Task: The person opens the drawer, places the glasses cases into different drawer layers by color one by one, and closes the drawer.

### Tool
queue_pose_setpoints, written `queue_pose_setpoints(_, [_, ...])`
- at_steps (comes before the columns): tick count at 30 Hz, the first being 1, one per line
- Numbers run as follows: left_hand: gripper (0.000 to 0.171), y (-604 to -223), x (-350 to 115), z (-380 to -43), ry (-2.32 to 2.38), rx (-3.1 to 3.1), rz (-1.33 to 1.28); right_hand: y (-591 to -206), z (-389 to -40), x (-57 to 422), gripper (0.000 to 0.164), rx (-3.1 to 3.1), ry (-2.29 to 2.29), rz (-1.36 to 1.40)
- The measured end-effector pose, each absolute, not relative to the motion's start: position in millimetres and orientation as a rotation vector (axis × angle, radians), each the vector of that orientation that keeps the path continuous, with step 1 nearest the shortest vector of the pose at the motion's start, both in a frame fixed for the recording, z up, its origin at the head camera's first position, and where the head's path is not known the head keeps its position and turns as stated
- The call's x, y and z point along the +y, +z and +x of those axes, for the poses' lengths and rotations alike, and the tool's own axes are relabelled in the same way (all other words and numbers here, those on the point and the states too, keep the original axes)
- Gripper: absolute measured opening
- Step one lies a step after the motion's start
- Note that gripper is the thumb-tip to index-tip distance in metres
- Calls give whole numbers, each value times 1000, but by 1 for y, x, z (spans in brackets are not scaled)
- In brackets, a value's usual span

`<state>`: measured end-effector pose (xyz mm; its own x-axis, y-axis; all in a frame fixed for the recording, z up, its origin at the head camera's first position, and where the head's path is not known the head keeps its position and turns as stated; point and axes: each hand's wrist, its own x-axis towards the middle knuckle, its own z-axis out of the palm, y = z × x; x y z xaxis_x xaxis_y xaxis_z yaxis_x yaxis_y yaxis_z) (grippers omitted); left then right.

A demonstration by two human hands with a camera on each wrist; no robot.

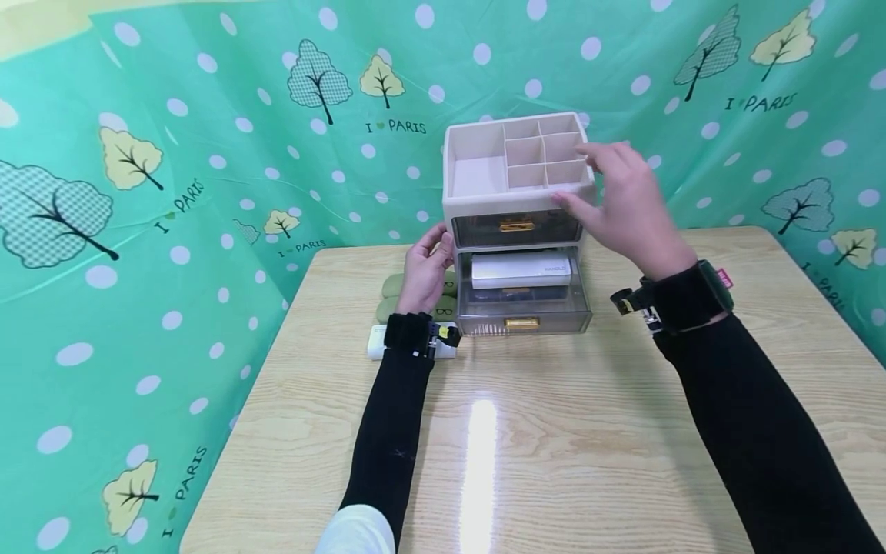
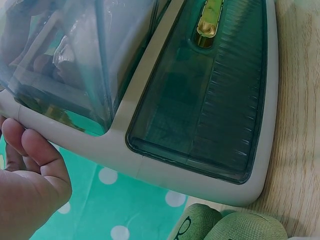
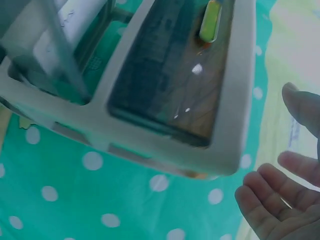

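Observation:
A white desktop drawer organizer (image 1: 450, 201) stands upright, with a divided tray (image 1: 479, 168) on top. Its top drawer (image 1: 477, 229) is closed, and the smoky clear drawer (image 1: 577, 304) below is pulled out, with a white lettered box (image 1: 521, 269) inside. Another closed drawer (image 2: 170, 115) sits beneath it in the left wrist view. My left hand (image 1: 425, 269) touches the organizer's left side with its fingertips, fingers loosely bent. By the upper right corner is my right hand (image 1: 626, 208), thumb and fingers spread; the right wrist view shows it apart from the organizer.
Green glasses cases (image 1: 392, 285) lie left of the organizer, partly behind my left hand. A white item (image 1: 376, 342) is beneath my left wrist. Around the wooden table (image 1: 332, 400) hangs a green dotted curtain (image 1: 228, 115). A pink tag (image 1: 724, 278) shows beside my right wrist.

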<state>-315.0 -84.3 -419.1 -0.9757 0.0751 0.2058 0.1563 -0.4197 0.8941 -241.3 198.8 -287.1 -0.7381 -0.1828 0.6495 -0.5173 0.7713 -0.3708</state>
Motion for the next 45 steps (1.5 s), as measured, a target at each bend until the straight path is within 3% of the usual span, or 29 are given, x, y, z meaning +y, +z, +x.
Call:
queue_pose_setpoints(9, [51, -419, -82, -315, -2577, -1665, -352, -312, -251, 221, 70, -2449, 973, 337])
queue_pose_setpoints(14, [59, -419, -83, -314, -2571, -1674, -355, -334, -260, 229, 61, -2452, 1091, 379])
queue_pose_setpoints(24, [55, -418, -87, -313, -2575, -1676, -351, -372, -270, 235, 40, -2424, 1164, 417])
queue_pose_setpoints(30, [60, -419, -85, -314, -2567, -1688, -355, -385, -271, 234, 39, -2365, 1207, 370])
queue_pose_setpoints(42, [45, -419, -83, -310, -2557, -1698, -328, -400, -268, 231, 39, -2294, 1327, 289])
queue_pose_setpoints(45, [48, -419, -83, -310, -2558, -1709, -330, -403, -267, 229, 38, -2264, 1317, 284])
